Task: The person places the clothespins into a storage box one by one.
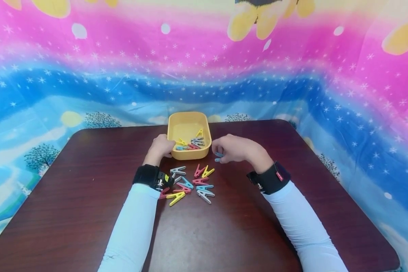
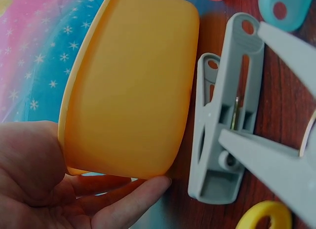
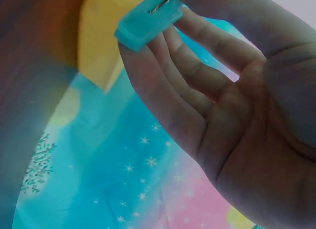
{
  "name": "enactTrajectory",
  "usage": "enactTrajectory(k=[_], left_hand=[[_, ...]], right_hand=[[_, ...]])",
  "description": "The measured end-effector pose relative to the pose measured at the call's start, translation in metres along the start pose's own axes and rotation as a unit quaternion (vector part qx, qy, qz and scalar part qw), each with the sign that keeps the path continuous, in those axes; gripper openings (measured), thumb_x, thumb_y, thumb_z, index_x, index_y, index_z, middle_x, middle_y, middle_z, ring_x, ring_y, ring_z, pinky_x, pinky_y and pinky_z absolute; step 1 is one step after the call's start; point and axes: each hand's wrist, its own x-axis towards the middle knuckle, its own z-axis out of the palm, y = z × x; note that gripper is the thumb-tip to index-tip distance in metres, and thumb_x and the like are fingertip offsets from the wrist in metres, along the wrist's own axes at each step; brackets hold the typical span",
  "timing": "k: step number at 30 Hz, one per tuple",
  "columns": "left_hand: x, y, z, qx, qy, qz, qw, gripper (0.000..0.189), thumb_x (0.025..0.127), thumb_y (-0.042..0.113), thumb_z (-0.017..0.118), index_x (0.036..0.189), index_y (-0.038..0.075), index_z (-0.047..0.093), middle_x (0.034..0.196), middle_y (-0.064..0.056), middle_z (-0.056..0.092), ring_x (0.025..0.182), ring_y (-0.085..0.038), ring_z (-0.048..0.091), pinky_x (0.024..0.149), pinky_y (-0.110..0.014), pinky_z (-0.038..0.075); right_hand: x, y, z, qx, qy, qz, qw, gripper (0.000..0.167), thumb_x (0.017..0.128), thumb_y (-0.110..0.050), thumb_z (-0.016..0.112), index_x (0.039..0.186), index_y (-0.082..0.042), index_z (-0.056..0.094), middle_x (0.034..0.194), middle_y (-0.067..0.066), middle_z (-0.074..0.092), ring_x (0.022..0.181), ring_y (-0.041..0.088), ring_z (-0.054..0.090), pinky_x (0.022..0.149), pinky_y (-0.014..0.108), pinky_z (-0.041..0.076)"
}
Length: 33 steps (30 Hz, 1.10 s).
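My left hand [image 1: 160, 146] grips the left side of a yellow plastic bin [image 1: 190, 155]; in the left wrist view its fingers [image 2: 129, 204] lie against the bin's end, with the thumb out of sight. Several clothespins in yellow, grey, red and blue lie inside the bin, towards its near end. Just right of the bin, my right hand [image 1: 236, 148] pinches a light blue clothespin [image 3: 148, 24] at its fingertips, above the table. In front of the bin lies a loose group of clothespins, among them a grey clothespin [image 2: 217, 155] and a yellow clothespin [image 1: 176, 197].
The dark brown table [image 1: 224, 234] extends to both sides and towards me. A colourful patterned cloth [image 1: 204, 87] hangs behind the table and along its sides. The bin stands near the table's far edge.
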Motion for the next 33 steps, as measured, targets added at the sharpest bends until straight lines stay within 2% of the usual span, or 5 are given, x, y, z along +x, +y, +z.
enactTrajectory(k=[9, 15, 19, 24, 33], left_hand=[[0.000, -0.001, 0.002, 0.000, 0.001, 0.001, 1.0000, 0.047, 0.109, 0.018, 0.050, 0.150, -0.004, 0.050, 0.137, -0.025, 0.067, 0.118, -0.037, 0.074, 0.096, -0.045, 0.068], [0.002, 0.000, 0.001, 0.003, 0.008, -0.004, 1.0000, 0.046, 0.109, 0.018, 0.050, 0.150, -0.004, 0.052, 0.138, -0.024, 0.067, 0.118, -0.037, 0.074, 0.093, -0.043, 0.069], [0.003, 0.000, 0.000, 0.009, 0.011, 0.000, 0.9999, 0.043, 0.108, 0.018, 0.050, 0.145, -0.003, 0.054, 0.135, -0.024, 0.067, 0.115, -0.037, 0.074, 0.091, -0.042, 0.070], [0.003, 0.001, -0.001, 0.006, 0.008, -0.002, 0.9999, 0.044, 0.109, 0.019, 0.050, 0.146, -0.003, 0.053, 0.135, -0.024, 0.067, 0.116, -0.038, 0.074, 0.093, -0.044, 0.069], [0.003, 0.001, 0.000, 0.008, 0.008, -0.007, 0.9999, 0.044, 0.109, 0.020, 0.050, 0.146, -0.004, 0.054, 0.134, -0.024, 0.067, 0.114, -0.038, 0.075, 0.091, -0.042, 0.070]], right_hand=[[0.047, -0.012, -0.019, 0.006, 0.021, -0.024, 0.9995, 0.035, 0.098, -0.014, 0.078, 0.132, -0.008, 0.069, 0.126, 0.014, 0.074, 0.113, 0.028, 0.070, 0.100, 0.044, 0.062], [0.081, -0.015, -0.024, -0.013, 0.033, -0.035, 0.9988, 0.035, 0.098, -0.012, 0.077, 0.131, -0.005, 0.070, 0.123, 0.013, 0.073, 0.109, 0.028, 0.069, 0.094, 0.041, 0.062], [0.100, -0.016, -0.027, -0.022, 0.015, -0.026, 0.9993, 0.036, 0.098, -0.007, 0.074, 0.134, -0.006, 0.068, 0.123, 0.012, 0.070, 0.105, 0.027, 0.062, 0.087, 0.037, 0.058], [0.120, -0.019, -0.029, -0.037, -0.015, -0.011, 0.9991, 0.043, 0.096, 0.000, 0.070, 0.138, -0.008, 0.067, 0.130, 0.010, 0.068, 0.109, 0.027, 0.060, 0.085, 0.035, 0.055], [0.149, -0.021, -0.034, -0.068, -0.072, 0.028, 0.9947, 0.046, 0.100, -0.008, 0.070, 0.146, -0.008, 0.064, 0.150, 0.011, 0.064, 0.129, 0.027, 0.062, 0.109, 0.043, 0.058]])
